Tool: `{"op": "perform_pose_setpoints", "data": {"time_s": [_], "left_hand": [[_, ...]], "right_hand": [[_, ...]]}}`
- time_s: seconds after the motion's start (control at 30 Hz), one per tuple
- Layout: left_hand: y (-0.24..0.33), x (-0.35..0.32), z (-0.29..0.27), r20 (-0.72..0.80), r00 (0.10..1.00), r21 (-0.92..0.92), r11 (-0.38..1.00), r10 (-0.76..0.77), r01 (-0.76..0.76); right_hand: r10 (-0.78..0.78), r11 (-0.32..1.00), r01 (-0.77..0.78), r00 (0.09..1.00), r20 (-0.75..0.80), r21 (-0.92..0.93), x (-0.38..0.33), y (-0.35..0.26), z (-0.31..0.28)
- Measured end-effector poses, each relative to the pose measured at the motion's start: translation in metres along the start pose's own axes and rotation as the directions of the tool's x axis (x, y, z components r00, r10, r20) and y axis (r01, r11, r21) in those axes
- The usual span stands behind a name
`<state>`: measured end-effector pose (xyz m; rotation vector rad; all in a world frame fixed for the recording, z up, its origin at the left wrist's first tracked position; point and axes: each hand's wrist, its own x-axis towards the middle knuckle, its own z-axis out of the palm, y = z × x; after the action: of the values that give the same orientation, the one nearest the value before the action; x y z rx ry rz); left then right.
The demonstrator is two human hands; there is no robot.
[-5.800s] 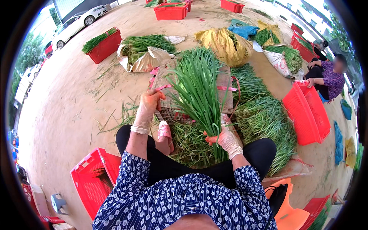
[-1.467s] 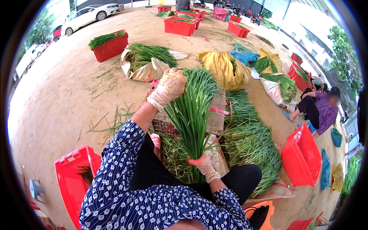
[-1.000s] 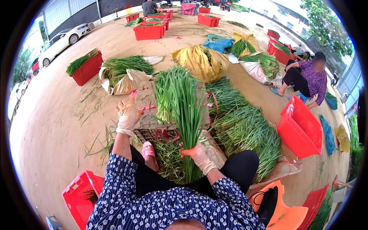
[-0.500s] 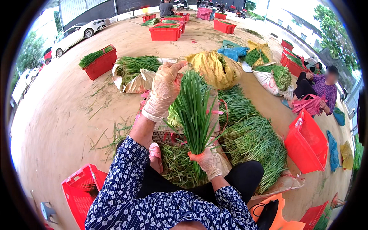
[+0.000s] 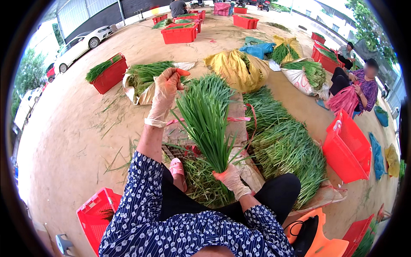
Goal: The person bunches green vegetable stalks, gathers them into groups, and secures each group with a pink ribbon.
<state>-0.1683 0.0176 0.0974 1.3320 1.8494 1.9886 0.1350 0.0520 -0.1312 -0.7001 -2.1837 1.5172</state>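
My right hand (image 5: 232, 181), in a thin translucent glove, is wrapped round the lower stems of a bunch of green chives (image 5: 206, 126). The bunch leans up and to the left, its blades fanned out. Up beside the leaf tips is my left hand (image 5: 165, 92), gloved too. Its fingers are pinched together, and whatever they may hold is too small to make out. Below the bunch, loose leaf scraps (image 5: 203, 182) lie between my legs. Behind it stands a low board-topped stand (image 5: 236, 128) with pink ties on it, partly hidden by the leaves.
Heaped chives (image 5: 287, 158) lie at my right. Beyond sit a yellow sack (image 5: 239, 70) and a white sack of chives (image 5: 147, 81). Red crates stand right (image 5: 347, 147) and lower left (image 5: 96, 218). A seated person (image 5: 364, 88) handles pink strips. An orange chair (image 5: 321, 240) is lower right.
My left hand has moved left, away from the leaf tips. The bunch has tipped left and spread wider, still in my right hand. The seated person's pink strips now hang lower.
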Motion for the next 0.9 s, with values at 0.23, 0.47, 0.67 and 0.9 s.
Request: {"op": "perform_pose_setpoints", "data": {"time_s": [0.23, 0.47, 0.67, 0.9], "left_hand": [[-0.006, -0.053, 0.021, 0.581, 0.807, 0.702, 0.435, 0.108, -0.564], [-0.015, -0.047, 0.007, 0.090, 0.992, 0.256, 0.964, -0.094, 0.068], [-0.009, -0.020, -0.017, 0.123, 0.991, 0.640, 0.767, -0.056, -0.036], [-0.050, -0.033, -0.021, 0.095, 0.893, 0.659, 0.700, -0.441, 0.276]], "right_hand": [[-0.053, 0.992, 0.046, 0.997, -0.056, -0.119, 0.004, 0.019, 0.011], [-0.031, 0.960, 0.000, 0.994, -0.105, -0.279, 0.004, 0.027, 0.009], [-0.096, 0.940, 0.043, 0.985, -0.141, -0.339, 0.003, 0.032, 0.010], [-0.028, 0.919, -0.020, 0.993, -0.117, -0.395, 0.003, 0.009, 0.006]]}}
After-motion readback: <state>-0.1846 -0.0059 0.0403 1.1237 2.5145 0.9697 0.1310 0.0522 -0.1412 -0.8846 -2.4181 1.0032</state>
